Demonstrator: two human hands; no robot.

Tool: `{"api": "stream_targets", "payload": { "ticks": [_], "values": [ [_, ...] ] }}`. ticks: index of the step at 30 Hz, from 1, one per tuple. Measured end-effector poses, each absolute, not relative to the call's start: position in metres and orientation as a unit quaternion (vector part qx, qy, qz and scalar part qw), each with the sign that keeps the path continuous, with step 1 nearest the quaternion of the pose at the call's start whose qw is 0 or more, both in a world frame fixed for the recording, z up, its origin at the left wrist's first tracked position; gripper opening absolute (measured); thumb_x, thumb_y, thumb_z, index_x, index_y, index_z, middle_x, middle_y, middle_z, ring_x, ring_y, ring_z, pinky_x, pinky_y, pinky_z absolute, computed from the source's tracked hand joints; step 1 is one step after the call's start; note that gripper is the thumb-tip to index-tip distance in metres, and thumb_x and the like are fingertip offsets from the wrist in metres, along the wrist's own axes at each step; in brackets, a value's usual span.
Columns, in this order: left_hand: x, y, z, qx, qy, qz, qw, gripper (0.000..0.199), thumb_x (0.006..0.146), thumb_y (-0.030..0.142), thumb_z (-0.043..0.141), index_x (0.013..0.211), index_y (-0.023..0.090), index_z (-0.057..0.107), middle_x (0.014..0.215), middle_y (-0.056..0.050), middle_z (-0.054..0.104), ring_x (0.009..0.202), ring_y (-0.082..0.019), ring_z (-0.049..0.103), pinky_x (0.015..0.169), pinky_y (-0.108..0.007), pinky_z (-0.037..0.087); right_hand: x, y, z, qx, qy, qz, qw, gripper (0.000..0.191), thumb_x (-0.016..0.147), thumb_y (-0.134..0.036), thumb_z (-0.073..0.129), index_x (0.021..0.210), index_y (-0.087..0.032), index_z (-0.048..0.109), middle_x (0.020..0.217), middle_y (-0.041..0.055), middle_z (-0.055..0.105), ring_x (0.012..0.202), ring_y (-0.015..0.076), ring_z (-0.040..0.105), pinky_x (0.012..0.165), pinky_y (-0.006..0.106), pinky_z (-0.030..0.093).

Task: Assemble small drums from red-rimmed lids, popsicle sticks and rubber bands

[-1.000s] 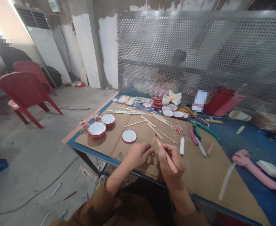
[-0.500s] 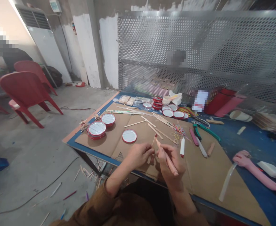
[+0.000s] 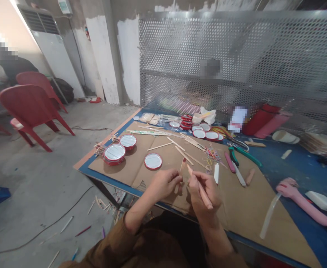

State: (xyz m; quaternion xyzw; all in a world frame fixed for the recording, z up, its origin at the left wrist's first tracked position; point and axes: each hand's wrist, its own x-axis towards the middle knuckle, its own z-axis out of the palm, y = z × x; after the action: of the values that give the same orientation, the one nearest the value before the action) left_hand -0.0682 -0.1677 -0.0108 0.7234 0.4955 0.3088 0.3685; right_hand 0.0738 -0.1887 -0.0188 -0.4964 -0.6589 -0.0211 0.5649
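Note:
My left hand [image 3: 167, 182] pinches the lower part of a flat wooden craft stick [image 3: 181, 169], which stands up with a dark red tip. In my right hand [image 3: 206, 190] is a light pink pen-like tool [image 3: 204, 193], gripped as for writing; its narrow end points at the stick's red tip, a small gap apart. I cannot make out its exact kind. A white tube [image 3: 216, 174] lies just beyond my right hand. Loose craft sticks [image 3: 184, 155] are scattered past both hands, and a small red-rimmed drum disc [image 3: 153, 161] lies to the left.
Cardboard [image 3: 244, 212] covers much of the blue table [image 3: 289, 171]. Small red drums [image 3: 114, 153] stand at left. Colourful rubber bands [image 3: 213, 153], green-handled pliers [image 3: 247, 154] and a pink glue gun [image 3: 305, 204] lie at right. Behind rises a perforated metal screen [image 3: 236, 48].
The pen-like tool has drawn back slightly right and down from the stick's red tip, with my right hand. My left hand and the stick stay nearly still.

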Motion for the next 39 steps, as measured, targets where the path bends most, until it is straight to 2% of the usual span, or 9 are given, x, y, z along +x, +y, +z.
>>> {"api": "stream_targets", "payload": {
  "ticks": [13, 18, 23, 30, 39],
  "values": [
    [-0.0676, -0.1674, -0.0127, 0.717, 0.518, 0.309, 0.349, 0.026, 0.087, 0.029, 0.047, 0.064, 0.017, 0.051, 0.063, 0.001, 0.060, 0.061, -0.012, 0.050, 0.055, -0.021, 0.030, 0.0718, -0.1913, -0.0145, -0.493, -0.684, -0.009, 0.537, 0.011, 0.086, -0.025, 0.055, 0.091, -0.019, 0.063, 0.073, 0.0016, 0.069, 0.061, 0.0125, 0.064, 0.060, 0.023, 0.052],
    [-0.0675, -0.1677, -0.0131, 0.711, 0.488, 0.329, 0.385, 0.024, 0.088, 0.027, 0.044, 0.067, 0.017, 0.051, 0.064, 0.001, 0.063, 0.062, -0.012, 0.054, 0.058, -0.020, 0.033, 0.0732, -0.1898, -0.0168, -0.508, -0.654, 0.001, 0.560, 0.010, 0.086, -0.026, 0.055, 0.088, -0.019, 0.062, 0.068, 0.0010, 0.068, 0.057, 0.0125, 0.064, 0.057, 0.023, 0.051],
    [-0.0672, -0.1668, -0.0154, 0.719, 0.508, 0.323, 0.348, 0.025, 0.087, 0.029, 0.046, 0.066, 0.017, 0.052, 0.064, 0.000, 0.060, 0.061, -0.012, 0.051, 0.055, -0.020, 0.031, 0.0712, -0.1904, -0.0164, -0.488, -0.683, 0.006, 0.543, 0.011, 0.086, -0.025, 0.055, 0.092, -0.020, 0.063, 0.074, 0.0014, 0.069, 0.062, 0.0129, 0.065, 0.060, 0.023, 0.052],
    [-0.0678, -0.1689, -0.0103, 0.714, 0.492, 0.325, 0.378, 0.024, 0.089, 0.028, 0.043, 0.069, 0.018, 0.053, 0.068, 0.000, 0.067, 0.066, -0.012, 0.057, 0.061, -0.019, 0.036, 0.0730, -0.1899, -0.0172, -0.515, -0.642, -0.005, 0.568, 0.012, 0.087, -0.027, 0.053, 0.087, -0.018, 0.062, 0.068, 0.0013, 0.067, 0.058, 0.0126, 0.064, 0.058, 0.023, 0.052],
    [-0.0683, -0.1665, -0.0162, 0.721, 0.505, 0.325, 0.345, 0.025, 0.088, 0.029, 0.046, 0.067, 0.017, 0.052, 0.064, 0.001, 0.058, 0.061, -0.011, 0.049, 0.056, -0.021, 0.030, 0.0703, -0.1913, -0.0142, -0.493, -0.688, -0.012, 0.532, 0.011, 0.087, -0.026, 0.054, 0.089, -0.019, 0.062, 0.073, 0.0015, 0.068, 0.061, 0.0121, 0.064, 0.059, 0.022, 0.051]
  ]
}}
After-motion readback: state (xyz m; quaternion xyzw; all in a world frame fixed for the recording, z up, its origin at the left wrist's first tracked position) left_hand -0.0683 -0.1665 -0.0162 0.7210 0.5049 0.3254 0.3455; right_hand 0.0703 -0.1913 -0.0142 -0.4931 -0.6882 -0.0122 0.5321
